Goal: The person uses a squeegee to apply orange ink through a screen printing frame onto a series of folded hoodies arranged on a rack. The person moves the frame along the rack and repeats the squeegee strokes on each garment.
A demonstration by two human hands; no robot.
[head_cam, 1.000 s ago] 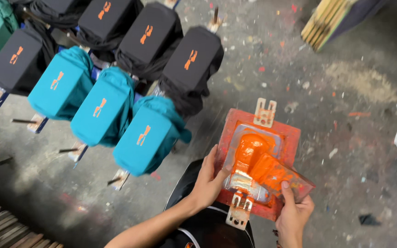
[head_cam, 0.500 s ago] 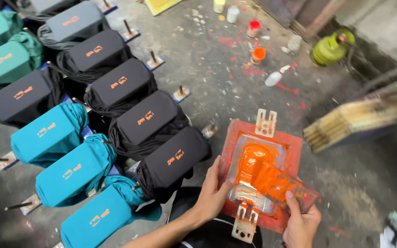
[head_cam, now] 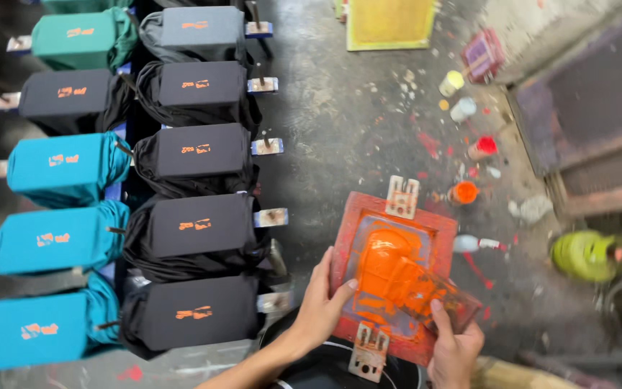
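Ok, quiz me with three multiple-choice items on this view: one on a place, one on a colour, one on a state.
1. Where is the left hand?
A. on the screen frame's left edge
B. on a black shirt
C. on the floor

2. What colour is the ink in the frame?
A. green
B. orange
C. white

3. What is the right hand doing?
A. hanging free
B. pressing a shirt
C. gripping the squeegee

Answers: 1 A, fingers curl over that edge. 2 B, orange ink covers the mesh. 3 C, fingers wrap its end.
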